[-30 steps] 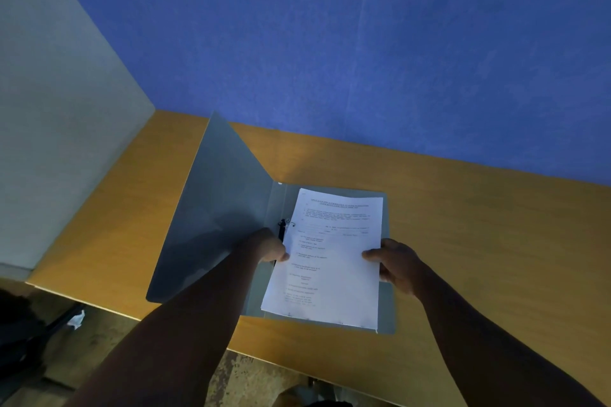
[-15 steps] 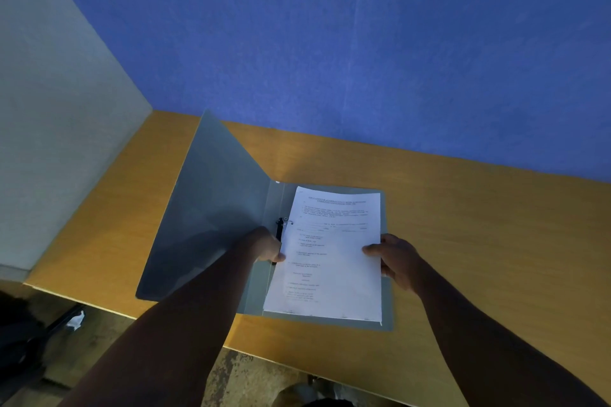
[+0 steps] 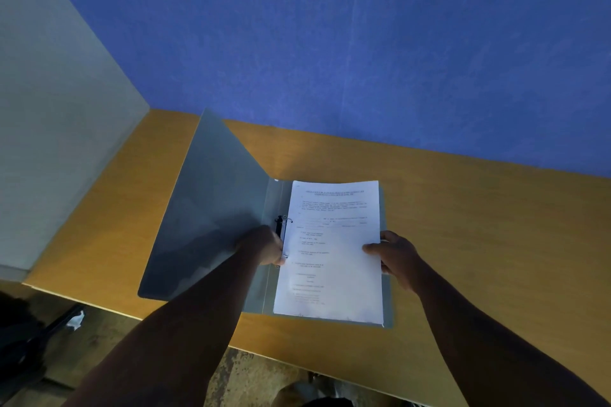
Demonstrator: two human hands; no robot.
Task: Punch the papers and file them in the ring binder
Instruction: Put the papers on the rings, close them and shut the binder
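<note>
Head view, open ring binder [image 3: 211,225] holding papers [image 3: 334,261], apparently on rings [image 3: 283,225], hands [image 3: 395,253] steadying

Print on papers [image 3: 332,251] too small, illegible.

White papers [image 3: 334,251] flat in open grey binder [image 3: 211,208]

Ring binder [image 3: 211,218]: plain grey, inside cover and back alike.
Papers [image 3: 334,251]: white, fine lines of dark print.
Ring mechanism [image 3: 281,225]: black with silver rings.
Desk [image 3: 479,235]: orange-tan wood tone, pale front edge.
Back wall [image 3: 363,43]: flat blue.
Side panel [image 3: 49,109]: pale grey.
</note>
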